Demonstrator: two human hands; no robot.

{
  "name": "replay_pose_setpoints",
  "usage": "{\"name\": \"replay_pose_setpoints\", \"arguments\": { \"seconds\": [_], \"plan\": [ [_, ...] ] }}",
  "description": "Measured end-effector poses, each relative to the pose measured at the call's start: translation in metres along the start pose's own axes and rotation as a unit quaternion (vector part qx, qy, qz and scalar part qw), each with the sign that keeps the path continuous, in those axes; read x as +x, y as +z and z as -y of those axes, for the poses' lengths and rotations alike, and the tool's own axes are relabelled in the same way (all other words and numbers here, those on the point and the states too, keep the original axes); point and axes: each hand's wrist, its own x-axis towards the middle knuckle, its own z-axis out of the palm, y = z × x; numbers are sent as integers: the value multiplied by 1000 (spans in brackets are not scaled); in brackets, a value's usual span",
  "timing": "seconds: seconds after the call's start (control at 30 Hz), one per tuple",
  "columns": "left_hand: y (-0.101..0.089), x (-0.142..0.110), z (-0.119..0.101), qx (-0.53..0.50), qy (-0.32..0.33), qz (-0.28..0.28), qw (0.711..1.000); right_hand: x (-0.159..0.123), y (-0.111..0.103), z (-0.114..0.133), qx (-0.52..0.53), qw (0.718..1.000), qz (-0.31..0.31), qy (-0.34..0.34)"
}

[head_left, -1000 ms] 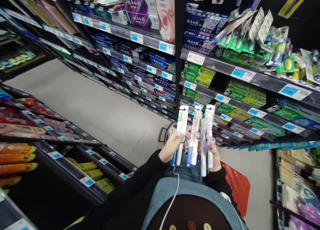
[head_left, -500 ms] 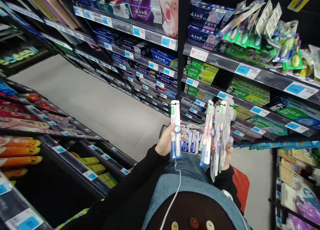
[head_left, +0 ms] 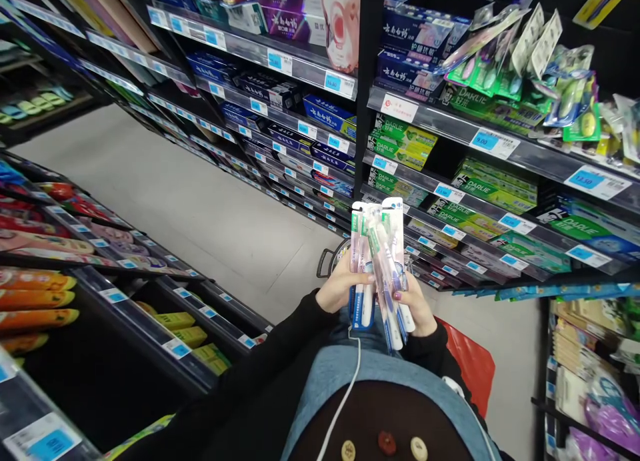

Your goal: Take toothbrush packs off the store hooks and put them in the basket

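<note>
In front of my lap I hold several packaged toothbrushes [head_left: 384,267], white brushes in clear blister packs with green and blue printed cards. My left hand [head_left: 339,287] grips the left-hand pack [head_left: 361,307], its thumb lying across the front. My right hand [head_left: 416,302] is closed around the right side of the bunch, thumb over the front. The packs overlap between both hands and lean at slightly different angles. A black basket handle [head_left: 325,263] shows just beyond my left hand; most of what lies behind the packs is hidden.
Shelves of boxed toothpaste [head_left: 403,144] rise ahead, with hanging toothbrush packs [head_left: 520,67] at upper right. A lower shelf unit [head_left: 150,314] runs along my left. Grey floor [head_left: 200,194] stretches between them. Something red [head_left: 470,364] lies beside my right arm.
My right hand has moved left with its packs and turned, bringing them against the pack in my left hand. My left hand has shifted only slightly.
</note>
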Motion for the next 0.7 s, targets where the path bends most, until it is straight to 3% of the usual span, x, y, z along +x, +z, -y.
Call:
{"name": "replay_pose_setpoints", "arguments": {
  "seconds": [0.13, 0.4, 0.7],
  "plan": [
    [1, -1, 0, 4, 3, -24, 1000, -2, 1, -2, -30, 999, -22, -5],
    [-11, 1, 4, 46, 47, -95, 993, -1, -2, -1, -29, 985, -146, -84],
    [-11, -1, 15, 51, 33, -134, 989, 3, 3, -13, -17, 981, -181, -64]
  ]
}}
